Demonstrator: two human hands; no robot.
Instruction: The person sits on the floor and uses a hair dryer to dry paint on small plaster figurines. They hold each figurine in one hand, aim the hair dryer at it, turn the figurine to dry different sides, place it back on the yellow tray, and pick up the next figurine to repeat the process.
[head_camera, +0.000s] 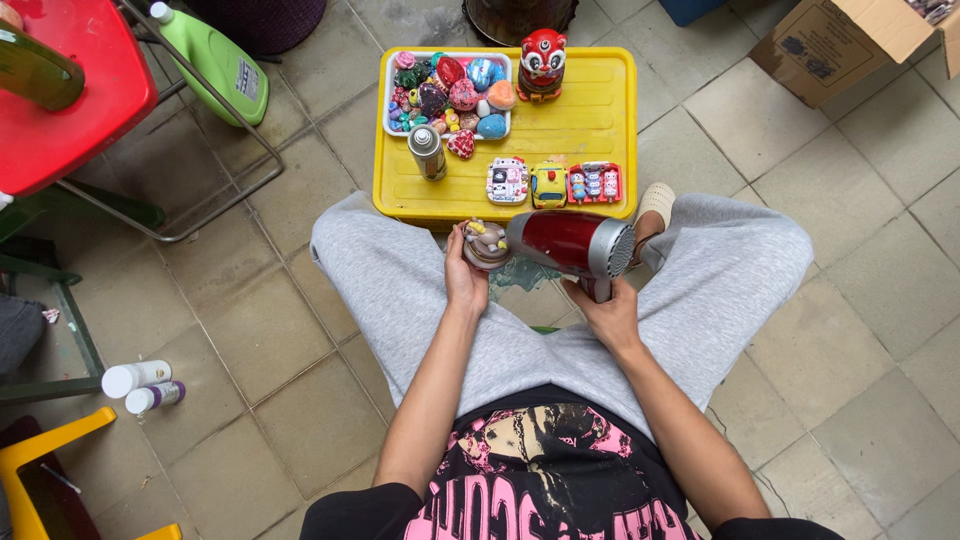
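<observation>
My left hand (463, 282) holds a small round painted figurine (485, 243) up above my knees. My right hand (606, 315) grips the handle of a red hair dryer (572, 243) with a grey rear grille. The dryer's nozzle points left, right at the figurine. Both sit just in front of a yellow tray table (590, 110). On the table are a white tray (390, 95) of several painted pieces, a silver spray can (427, 152), a red cat figure (542, 62) and three small painted pieces (550, 184) along the near edge.
I sit with grey trousers over a tiled floor. A red chair (70, 100) and a green bottle (215, 60) are at the upper left. Two white bottles (145, 385) lie at the left, a cardboard box (850, 40) stands at the upper right.
</observation>
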